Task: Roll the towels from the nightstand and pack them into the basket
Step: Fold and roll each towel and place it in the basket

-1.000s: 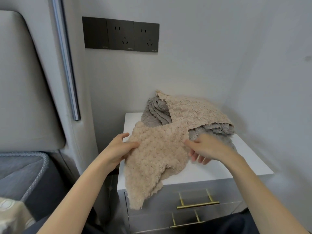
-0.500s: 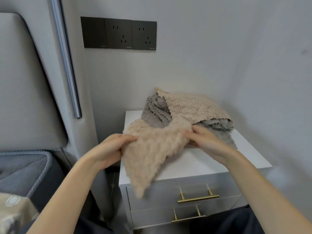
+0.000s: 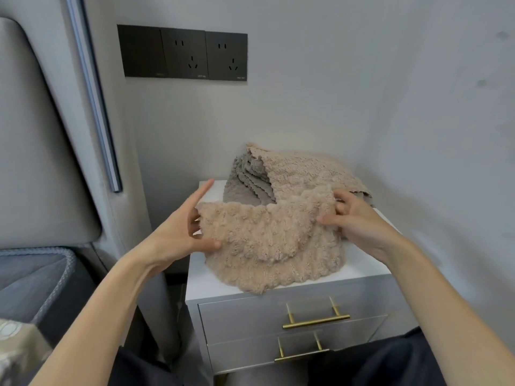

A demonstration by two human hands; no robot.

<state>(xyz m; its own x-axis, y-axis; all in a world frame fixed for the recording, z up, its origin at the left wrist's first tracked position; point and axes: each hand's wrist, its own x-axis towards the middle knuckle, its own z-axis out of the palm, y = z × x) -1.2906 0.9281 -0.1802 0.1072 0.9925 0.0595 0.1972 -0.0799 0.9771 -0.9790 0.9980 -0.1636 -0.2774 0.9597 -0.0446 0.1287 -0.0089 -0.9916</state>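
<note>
Both grips are on 1 beige towel [image 3: 273,240]. On its left edge the left grip [image 3: 181,232] pinches the cloth, thumb on the near face, lower fingers curled behind, forefinger sticking straight up clear of it. At the upper right corner the right grip [image 3: 359,221] has its fingers curled into the towel, bunching it.

Between them I see the top edge sagging in a shallow curve, raised off the nightstand [image 3: 206,280]. The lower part rests on the white top, with the hem at the front edge, just lapping over it above the upper drawer.

Behind the towel, at the back right corner against the wall, sits the pile [image 3: 301,174] of other towels: beige on top, grey layers with wavy edges showing on its left side. I see the right grip just in front of that pile.

Below are 2 drawers with gold handles [image 3: 316,320]. On the wall above, 3 dark plates [image 3: 184,52] sit in a row, 2 of them sockets. A padded headboard [image 3: 41,135] stands left of the nightstand.
</note>
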